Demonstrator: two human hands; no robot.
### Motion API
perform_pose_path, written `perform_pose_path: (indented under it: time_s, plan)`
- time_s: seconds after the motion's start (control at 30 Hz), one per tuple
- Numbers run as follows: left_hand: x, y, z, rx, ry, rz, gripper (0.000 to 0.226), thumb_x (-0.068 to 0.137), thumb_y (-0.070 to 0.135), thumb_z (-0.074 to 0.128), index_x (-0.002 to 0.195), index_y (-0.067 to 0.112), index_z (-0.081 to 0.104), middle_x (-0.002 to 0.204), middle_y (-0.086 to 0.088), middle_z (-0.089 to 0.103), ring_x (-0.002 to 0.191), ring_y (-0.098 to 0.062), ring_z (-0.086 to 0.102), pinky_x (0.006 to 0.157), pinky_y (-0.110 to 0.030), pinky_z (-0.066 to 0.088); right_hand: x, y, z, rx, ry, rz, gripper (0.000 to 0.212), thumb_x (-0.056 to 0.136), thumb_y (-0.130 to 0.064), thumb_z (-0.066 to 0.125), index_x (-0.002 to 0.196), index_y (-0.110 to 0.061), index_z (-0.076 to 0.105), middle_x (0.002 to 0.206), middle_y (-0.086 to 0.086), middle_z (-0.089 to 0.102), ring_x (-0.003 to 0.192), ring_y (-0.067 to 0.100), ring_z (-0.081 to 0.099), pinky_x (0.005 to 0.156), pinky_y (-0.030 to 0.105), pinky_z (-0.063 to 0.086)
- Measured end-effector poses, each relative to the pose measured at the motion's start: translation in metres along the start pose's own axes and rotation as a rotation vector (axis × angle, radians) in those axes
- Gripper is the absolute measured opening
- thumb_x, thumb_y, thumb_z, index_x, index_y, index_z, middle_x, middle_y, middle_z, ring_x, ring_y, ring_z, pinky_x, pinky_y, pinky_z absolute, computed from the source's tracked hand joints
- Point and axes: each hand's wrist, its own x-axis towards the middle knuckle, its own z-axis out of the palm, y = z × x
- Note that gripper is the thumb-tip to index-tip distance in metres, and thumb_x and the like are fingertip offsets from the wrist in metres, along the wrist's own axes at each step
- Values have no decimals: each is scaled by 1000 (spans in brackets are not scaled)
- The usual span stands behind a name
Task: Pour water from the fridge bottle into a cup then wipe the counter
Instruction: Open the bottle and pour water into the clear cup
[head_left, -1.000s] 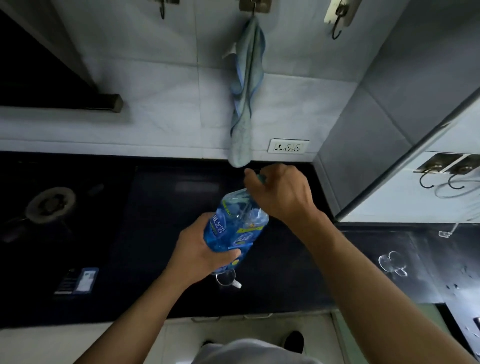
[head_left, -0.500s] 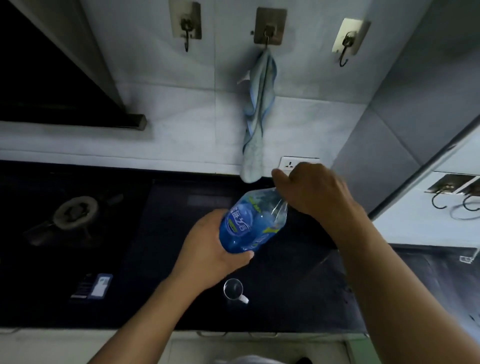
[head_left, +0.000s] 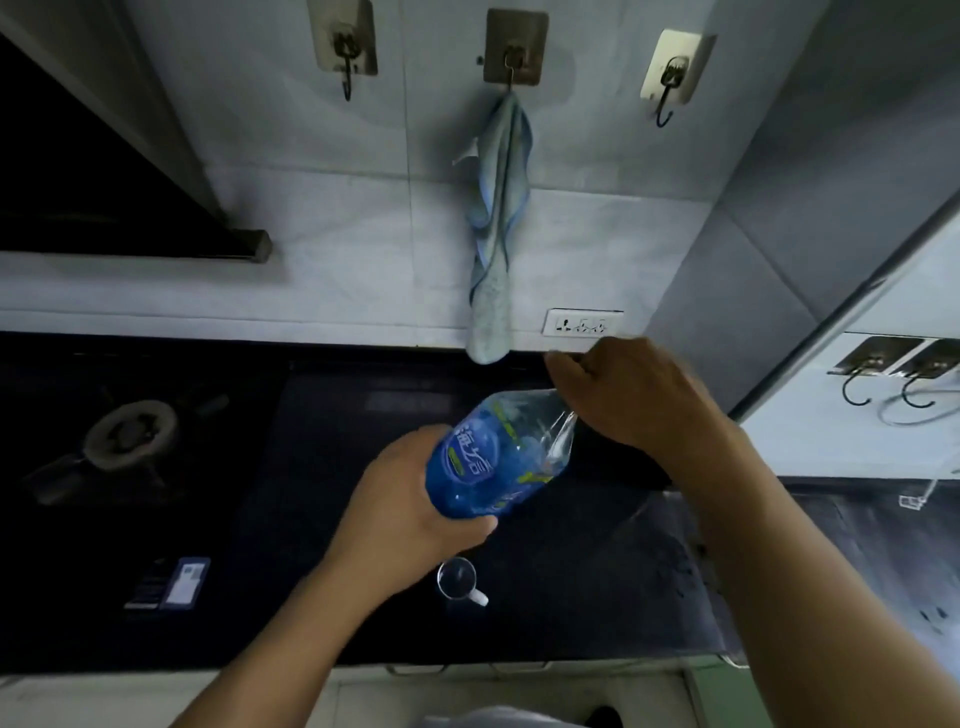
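A clear plastic bottle (head_left: 498, 457) with a blue label is held tilted above the dark counter (head_left: 597, 597), its neck pointing up and to the right. My left hand (head_left: 410, 514) grips its lower body. My right hand (head_left: 634, 395) is closed over the neck and cap, which it hides. A small clear glass cup (head_left: 458, 579) with a handle stands on the counter just below my left hand. A blue-grey cloth (head_left: 496, 249) hangs from the middle wall hook, above the bottle.
A gas burner (head_left: 130, 434) sits on the hob at the left, with a small printed label (head_left: 182, 582) near its front edge. A wall socket (head_left: 582, 322) is behind my right hand. A grey panel wall (head_left: 779, 234) closes off the counter on the right.
The bottle and both hands have risen and shifted slightly right, away from the cup, which now shows fully. The view has tilted up, revealing the wall hooks.
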Motion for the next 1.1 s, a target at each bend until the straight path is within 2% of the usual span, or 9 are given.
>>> perform_pose_path:
  time_s: [0.13, 0.23, 0.3, 0.43, 0.57, 0.63, 0.73, 0.83, 1.1]
  plan:
    - [3, -18, -9, -351, -220, -34, 68, 57, 10, 94, 117, 26, 65, 111, -4, 74, 101, -20, 72, 89, -43, 58, -23, -5, -3, 248, 231, -380, 55, 94, -56, 42, 62, -11, 44, 55, 2, 46, 57, 26, 49, 55, 36, 43]
    - [3, -20, -23, -595, -516, -39, 70, 62, 1, 86, 127, 12, 61, 120, -18, 70, 106, -29, 68, 88, -44, 56, -37, -5, -15, 561, 94, -717, 42, 97, -46, 55, 73, -14, 41, 57, -1, 42, 51, 17, 39, 46, 33, 35]
    - [1, -18, -20, -632, -529, -70, 66, 63, 2, 83, 125, 12, 63, 118, -16, 71, 106, -28, 69, 86, -40, 57, -32, 1, -17, 597, 6, -650, 38, 97, -46, 53, 81, -13, 43, 63, 3, 48, 56, 19, 45, 50, 34, 39]
    - [0, -20, -3, -355, -196, -138, 68, 58, 3, 93, 117, 21, 65, 111, -2, 75, 101, -19, 73, 88, -41, 60, -15, 14, 0, 351, 19, -378, 43, 92, -62, 44, 81, -20, 46, 64, 0, 54, 60, 19, 53, 61, 48, 49]
    - [-3, -25, 0, -304, -160, -122, 71, 58, -2, 93, 118, 23, 63, 109, 5, 75, 99, -12, 73, 81, -23, 57, -14, 10, 17, 337, 166, -418, 43, 90, -60, 41, 76, -21, 49, 61, -4, 53, 60, 21, 53, 57, 43, 48]
    - [-4, -29, -2, -316, -160, -132, 71, 59, -3, 92, 119, 21, 64, 109, 5, 75, 99, -12, 73, 80, -21, 56, -14, 12, 16, 474, 58, -516, 17, 92, -42, 52, 92, -25, 57, 75, -7, 56, 67, 17, 55, 61, 38, 49]
    - [-6, -31, -5, -294, -176, -157, 72, 60, -1, 93, 121, 23, 63, 112, 5, 74, 102, -13, 72, 83, -25, 58, -15, 14, 18, 511, -34, -464, 29, 91, -49, 57, 116, -33, 55, 94, -6, 59, 80, 12, 61, 70, 30, 52]
    - [-7, -32, -5, -250, -176, -151, 73, 59, 2, 93, 120, 28, 63, 112, 8, 74, 102, -12, 72, 84, -27, 59, -15, 6, 31, 330, 167, -355, 45, 88, -67, 47, 82, -22, 51, 64, -3, 55, 59, 15, 55, 54, 38, 48]
    - [-10, -50, -11, -176, -179, -155, 73, 59, 5, 94, 118, 34, 62, 111, 9, 74, 101, -10, 72, 88, -30, 58, -23, 8, 45, 462, 33, -521, 8, 100, -28, 50, 93, -23, 52, 82, -8, 55, 75, 11, 54, 67, 28, 43]
